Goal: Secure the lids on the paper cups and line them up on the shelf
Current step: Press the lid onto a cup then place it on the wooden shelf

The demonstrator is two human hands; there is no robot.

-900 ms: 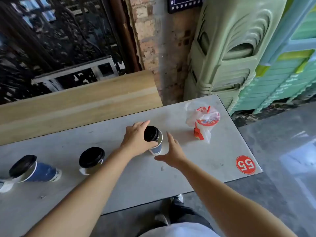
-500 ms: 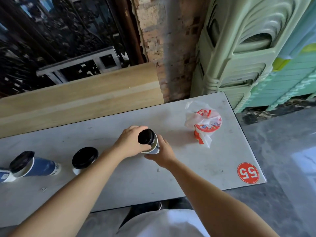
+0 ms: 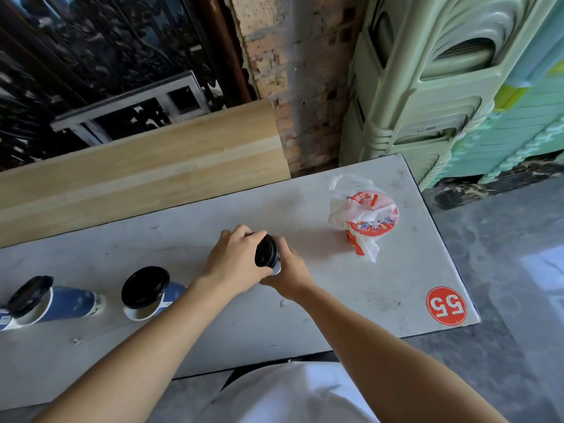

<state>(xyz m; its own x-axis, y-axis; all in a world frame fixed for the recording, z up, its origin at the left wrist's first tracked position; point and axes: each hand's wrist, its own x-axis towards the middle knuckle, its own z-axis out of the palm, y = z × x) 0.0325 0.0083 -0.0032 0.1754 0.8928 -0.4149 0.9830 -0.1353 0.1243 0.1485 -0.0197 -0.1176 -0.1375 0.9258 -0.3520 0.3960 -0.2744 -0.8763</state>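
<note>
On the pale grey stone-look tabletop (image 3: 351, 288) stand three paper cups, each capped with a black plastic lid, and one clear plastic bag (image 3: 363, 221) holding a red-and-white printed tub. One round red sticker (image 3: 446, 305) with the white number 55 sits near the table's right front corner.

At the middle of the table, the blue-and-white paper cup between the hands (image 3: 275, 268) is almost hidden; only a sliver of its pale wall shows below its round black lid (image 3: 266, 251), which faces the camera at a tilt. The left hand (image 3: 236, 264) wraps around the cup's left side, fingers curled over the lid's rim and clasping it. The right hand (image 3: 288, 271) cups the right and lower side, fingers closed against the wall. Both hands touch the cup, and whether its base rests on the table cannot be told.

To the left, a second blue-and-white cup (image 3: 146, 296) stands with its black lid seated flat, partly covered by the left forearm. Further left, near the table's edge, a third blue cup with a white band (image 3: 58, 302) has its black lid sitting askew. At the far left margin a fragment of another blue-and-white item shows, too cropped to identify.

Behind the table lies a light wooden shelf board (image 3: 146, 172), bare of cups.
</note>
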